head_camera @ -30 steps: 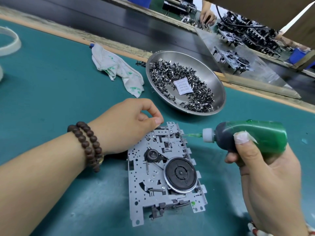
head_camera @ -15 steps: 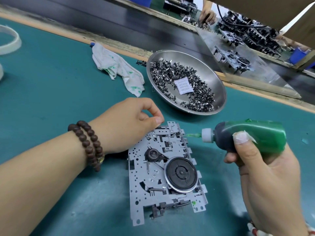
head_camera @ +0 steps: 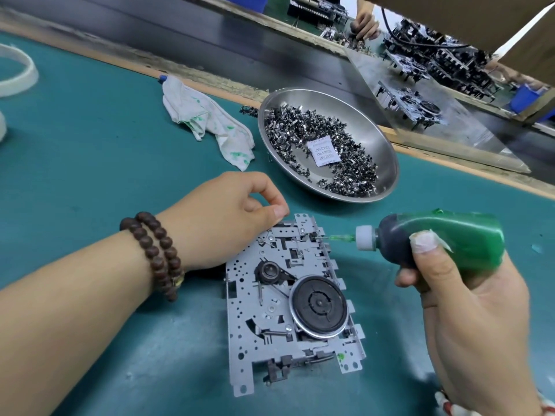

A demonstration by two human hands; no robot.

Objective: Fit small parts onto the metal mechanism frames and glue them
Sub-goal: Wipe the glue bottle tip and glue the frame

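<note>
A grey metal mechanism frame (head_camera: 258, 298) with a black flywheel lies flat on the teal mat. My left hand (head_camera: 222, 217) rests on its far left corner, thumb and fingers curled against the edge, holding it down. My right hand (head_camera: 468, 319) grips a green glue bottle (head_camera: 444, 238) lying sideways. Its green needle tip touches a small part at the frame's far right edge. A steel bowl (head_camera: 381, 139) behind the frame holds several small dark metal parts (head_camera: 300, 130) and a white paper packet.
A white rag (head_camera: 210, 121) with green stains lies left of the bowl. A white ring (head_camera: 24, 76) sits at the far left. Beyond the mat's edge a dark conveyor carries more mechanisms (head_camera: 417, 106), and another person's hand (head_camera: 365, 24) works at the back.
The glue bottle's needle tip has crept slightly left onto the frame's far right edge. My left hand has stayed in place on the frame.
</note>
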